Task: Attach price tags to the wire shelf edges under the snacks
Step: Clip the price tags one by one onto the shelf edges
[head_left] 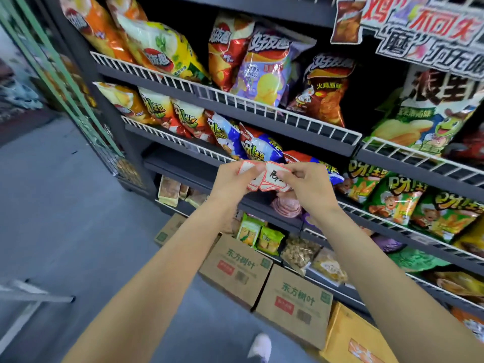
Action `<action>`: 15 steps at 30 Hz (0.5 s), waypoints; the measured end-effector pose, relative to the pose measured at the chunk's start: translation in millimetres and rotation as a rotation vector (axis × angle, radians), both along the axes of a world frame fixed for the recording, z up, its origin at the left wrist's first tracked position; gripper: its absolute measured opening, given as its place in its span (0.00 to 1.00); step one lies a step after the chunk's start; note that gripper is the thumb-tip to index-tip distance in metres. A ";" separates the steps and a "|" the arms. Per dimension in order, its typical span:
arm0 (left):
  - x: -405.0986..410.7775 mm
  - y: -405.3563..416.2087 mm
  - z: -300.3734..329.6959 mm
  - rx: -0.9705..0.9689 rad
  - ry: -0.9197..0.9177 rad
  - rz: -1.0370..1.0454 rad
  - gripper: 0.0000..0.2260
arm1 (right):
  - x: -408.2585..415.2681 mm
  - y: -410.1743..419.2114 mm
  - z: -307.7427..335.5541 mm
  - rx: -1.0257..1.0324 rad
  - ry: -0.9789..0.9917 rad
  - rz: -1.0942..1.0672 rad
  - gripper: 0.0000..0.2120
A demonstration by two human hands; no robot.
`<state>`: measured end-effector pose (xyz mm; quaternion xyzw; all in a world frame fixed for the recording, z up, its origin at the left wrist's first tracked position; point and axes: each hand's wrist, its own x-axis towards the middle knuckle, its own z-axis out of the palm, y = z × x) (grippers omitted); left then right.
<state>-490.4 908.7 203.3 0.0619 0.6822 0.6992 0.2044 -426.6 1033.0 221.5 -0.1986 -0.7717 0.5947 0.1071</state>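
A small stack of red-bordered price tags [264, 179] is held in front of the snack shelves, level with the second wire shelf edge [180, 142] and not touching it. The left hand [233, 183] grips the stack from the left, fingers curled around it. The right hand [306, 186] pinches the top tag, which carries dark handwriting, between thumb and fingers. Behind the hands, blue and red chip bags [259, 145] lean on the wire rail. Cardboard boxes [264, 281] sit on the floor below
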 end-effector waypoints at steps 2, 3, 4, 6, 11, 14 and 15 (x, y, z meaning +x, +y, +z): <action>-13.8 1.3 15.2 -0.011 0.021 0.017 0.02 | -14.3 -0.1 14.7 -0.023 0.034 0.014 0.06; -20.4 2.3 24.1 -0.026 0.042 0.028 0.02 | -21.7 0.1 22.1 -0.024 0.061 0.026 0.06; -27.2 3.5 34.0 -0.041 0.065 0.046 0.03 | -29.5 0.4 30.3 -0.026 0.093 0.043 0.06; -40.4 5.5 53.6 -0.055 0.105 0.100 0.07 | -44.5 -0.1 48.0 -0.035 0.153 0.087 0.05; -67.5 7.6 99.2 -0.047 0.140 0.183 0.11 | -77.7 -7.2 86.4 0.006 0.260 0.140 0.06; -80.2 3.8 117.5 -0.037 0.203 0.192 0.14 | -95.0 -10.6 104.9 0.101 0.298 0.139 0.08; -83.5 1.9 122.7 -0.026 0.226 0.181 0.14 | -100.4 -11.3 110.1 0.121 0.305 0.139 0.07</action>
